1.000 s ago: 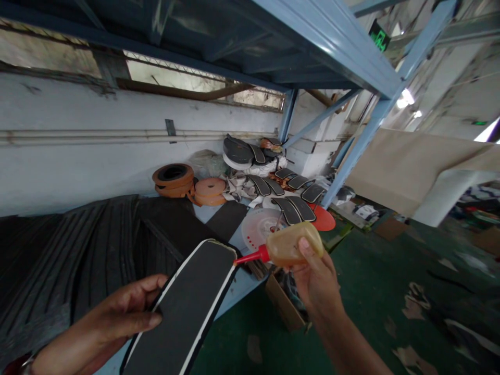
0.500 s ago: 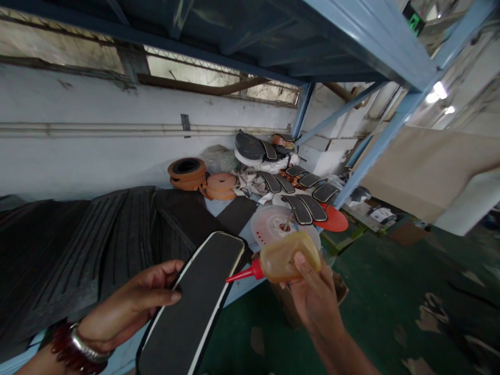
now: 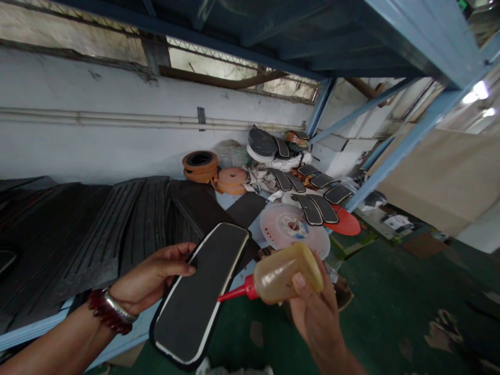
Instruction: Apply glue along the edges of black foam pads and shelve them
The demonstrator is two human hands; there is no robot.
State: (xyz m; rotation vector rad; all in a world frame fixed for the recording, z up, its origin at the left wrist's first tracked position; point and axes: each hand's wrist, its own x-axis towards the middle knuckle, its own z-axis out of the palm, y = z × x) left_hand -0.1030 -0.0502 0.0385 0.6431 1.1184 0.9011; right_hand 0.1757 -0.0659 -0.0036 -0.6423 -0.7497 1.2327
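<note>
My left hand (image 3: pixel 156 278) grips the left edge of a long dark pad (image 3: pixel 199 297) with rounded corners, its thumb on top. A pale line runs round the pad's rim. In my right hand (image 3: pixel 316 312) is a translucent bottle (image 3: pixel 287 273) of amber liquid, tilted so that its red nozzle (image 3: pixel 236 290) points left. The nozzle tip is at the right edge of the pad, on or just over the pale line. Whether it touches cannot be made out.
Stacked dark sheets (image 3: pixel 97 229) lie at left. Behind are orange rolls (image 3: pixel 232 179), a clear disc (image 3: pixel 269 224), a red disc (image 3: pixel 347 223) and several smaller dark pads (image 3: pixel 338 194). A blue shelf frame (image 3: pixel 406 140) rises at right, its upper shelf overhead.
The nozzle tip has moved down along the pad's right edge. More of the pad's lower end shows. The whole view has shifted, with the background further right.
</note>
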